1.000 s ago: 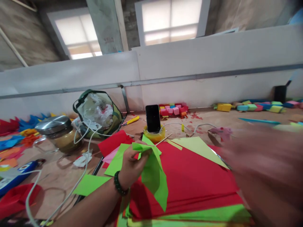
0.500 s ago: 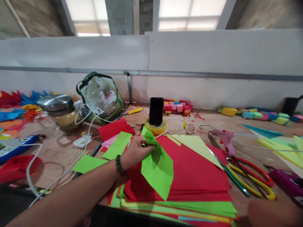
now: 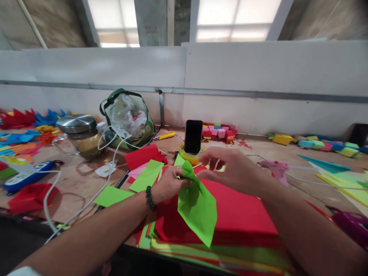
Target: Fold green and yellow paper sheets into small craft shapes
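Observation:
My left hand (image 3: 169, 182), with a dark beaded bracelet at the wrist, pinches the top of a folded bright green paper (image 3: 198, 211). The paper's wide, pointed lower part hangs over a stack of coloured sheets (image 3: 241, 214), red on top. Just right of the pinched end, my right hand (image 3: 222, 166) hovers with curled fingers and the thumb apart. Nothing shows between them. Beyond both hands a black phone (image 3: 193, 136) stands upright in a yellow tape roll (image 3: 189, 156). Loose green paper pieces (image 3: 113, 195) lie left of the stack.
At the left are a lidded glass mug (image 3: 79, 136), a green bag (image 3: 126, 119), a white cable and a red paper box (image 3: 33, 197). A yellow cutter (image 3: 166, 135) lies behind. A pink glue gun (image 3: 276, 168) and a purple tool (image 3: 350, 226) lie at right.
My right hand has come in from the lower right edge to beside the green paper, now covering the scissors. My left hand keeps its pinch. The view has shifted slightly.

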